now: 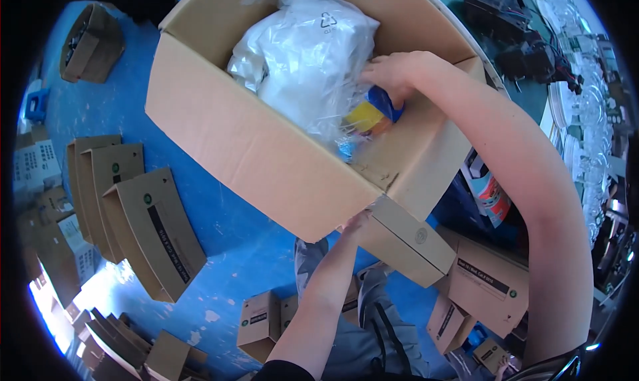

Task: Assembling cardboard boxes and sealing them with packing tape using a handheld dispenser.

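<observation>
A large open cardboard box [266,161] fills the upper middle. Inside it lies a bulky clear plastic bag [313,55] with white contents. My right hand [396,75] reaches over the box's right wall, its fingers curled around a blue and yellow package [373,111] beside the bag; the fingertips touch the plastic. At the box's near lower corner is my left hand [357,222], its fingers mostly hidden behind the cardboard. A small closed brown carton [414,242] sits right beside that hand, under the corner. Whether the left hand grips the carton or the box, I cannot tell.
Several brown cartons [156,231] stand on the blue floor [223,248] at left. More cartons [482,281] lie at lower right. An open box [93,45] is at far left. Black parts with wires [526,48] and clear plastic items [589,95] line the right side.
</observation>
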`<action>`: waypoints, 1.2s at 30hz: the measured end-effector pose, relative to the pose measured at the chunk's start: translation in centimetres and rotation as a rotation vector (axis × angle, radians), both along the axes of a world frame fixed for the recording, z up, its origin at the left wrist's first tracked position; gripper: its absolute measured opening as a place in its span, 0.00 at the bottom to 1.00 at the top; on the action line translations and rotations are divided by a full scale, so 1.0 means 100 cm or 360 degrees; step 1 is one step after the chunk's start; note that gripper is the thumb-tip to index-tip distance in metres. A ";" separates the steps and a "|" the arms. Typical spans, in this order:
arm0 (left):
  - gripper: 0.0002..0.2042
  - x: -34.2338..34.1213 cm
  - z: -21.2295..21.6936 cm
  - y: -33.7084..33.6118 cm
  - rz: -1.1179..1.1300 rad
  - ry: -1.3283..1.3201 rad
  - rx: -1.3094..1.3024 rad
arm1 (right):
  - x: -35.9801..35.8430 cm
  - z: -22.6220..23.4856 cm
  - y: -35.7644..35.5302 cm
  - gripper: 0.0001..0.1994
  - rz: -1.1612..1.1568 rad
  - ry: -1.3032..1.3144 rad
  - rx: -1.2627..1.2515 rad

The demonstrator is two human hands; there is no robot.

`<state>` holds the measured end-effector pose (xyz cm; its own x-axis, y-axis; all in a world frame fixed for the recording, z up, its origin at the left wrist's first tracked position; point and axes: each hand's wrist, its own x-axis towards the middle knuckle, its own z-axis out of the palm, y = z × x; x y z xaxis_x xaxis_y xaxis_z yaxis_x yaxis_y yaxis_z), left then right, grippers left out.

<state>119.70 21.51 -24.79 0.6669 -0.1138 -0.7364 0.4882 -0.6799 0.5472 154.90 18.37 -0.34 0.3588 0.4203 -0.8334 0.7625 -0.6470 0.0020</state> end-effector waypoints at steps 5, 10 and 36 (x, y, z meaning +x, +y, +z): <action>0.24 -0.007 0.001 0.019 -0.0004 0.0007 0.0173 | -0.013 0.003 0.050 0.45 -0.0006 0.0305 -0.0007; 0.29 -0.003 -0.009 0.016 -0.0126 -0.0176 0.0356 | -0.010 0.016 0.060 0.44 -0.0021 0.0352 0.0109; 0.31 -0.013 -0.028 0.017 -0.0006 -0.0134 0.0473 | -0.443 0.009 -0.259 0.22 -0.4531 0.0704 0.2377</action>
